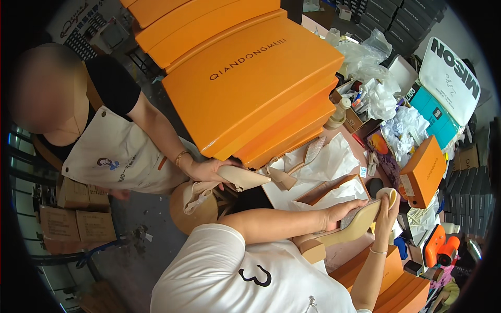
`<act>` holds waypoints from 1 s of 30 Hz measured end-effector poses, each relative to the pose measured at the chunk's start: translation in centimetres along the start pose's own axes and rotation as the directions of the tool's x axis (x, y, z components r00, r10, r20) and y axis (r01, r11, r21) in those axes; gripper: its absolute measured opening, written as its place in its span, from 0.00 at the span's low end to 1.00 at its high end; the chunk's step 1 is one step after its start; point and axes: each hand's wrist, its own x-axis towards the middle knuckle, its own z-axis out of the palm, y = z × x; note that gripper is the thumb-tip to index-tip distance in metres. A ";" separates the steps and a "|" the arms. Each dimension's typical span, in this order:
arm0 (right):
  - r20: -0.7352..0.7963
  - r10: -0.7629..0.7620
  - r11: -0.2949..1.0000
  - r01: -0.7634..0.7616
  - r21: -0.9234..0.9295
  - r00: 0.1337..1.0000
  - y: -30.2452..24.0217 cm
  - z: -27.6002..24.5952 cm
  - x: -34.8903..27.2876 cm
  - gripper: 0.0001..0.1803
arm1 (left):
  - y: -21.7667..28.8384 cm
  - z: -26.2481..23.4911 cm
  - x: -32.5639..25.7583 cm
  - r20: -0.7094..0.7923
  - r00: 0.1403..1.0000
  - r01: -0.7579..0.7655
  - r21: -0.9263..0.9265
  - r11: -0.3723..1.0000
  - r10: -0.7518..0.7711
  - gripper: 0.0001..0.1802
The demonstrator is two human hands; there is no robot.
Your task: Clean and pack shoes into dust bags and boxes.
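My left hand (339,211) grips a beige block-heel shoe (344,232) around its middle, sole side up, with the heel (312,250) pointing toward me. At the toe end, my right hand (389,206) closes its fingers over the tip of the same shoe. The shoe hangs over an open orange shoe box (334,189) lined with white tissue paper. To the left, a co-worker in a black top and white apron holds another beige shoe (244,177) in one hand (206,169).
A tall stack of orange shoe boxes (250,88) fills the middle. A small orange box (424,169), crumpled plastic bags (378,96), a teal box (436,112) and an orange tool (439,249) crowd the right. A round wooden stool (193,211) and cardboard cartons (78,219) stand at left.
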 end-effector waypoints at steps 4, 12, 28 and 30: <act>0.103 -0.375 0.861 0.387 -0.329 0.921 -2.2 -0.8 -4.4 0.10 | 2.6 -0.7 -0.6 0.030 0.994 0.101 0.005 0.995 -0.101 0.22; 0.245 -0.232 0.873 0.313 -0.374 0.941 -0.8 4.1 -5.9 0.16 | -1.2 -4.4 -2.4 -0.192 0.981 -0.035 0.021 0.999 0.038 0.18; 0.172 0.061 0.916 0.013 -0.400 0.983 0.8 4.6 -3.6 0.09 | 0.3 -1.8 -5.2 -0.239 0.942 -0.195 0.186 0.963 0.237 0.19; 0.256 -0.273 0.856 0.355 -0.377 0.927 -2.1 4.4 -6.6 0.08 | 0.8 -2.1 -4.7 -0.187 0.933 -0.265 0.226 0.937 0.309 0.20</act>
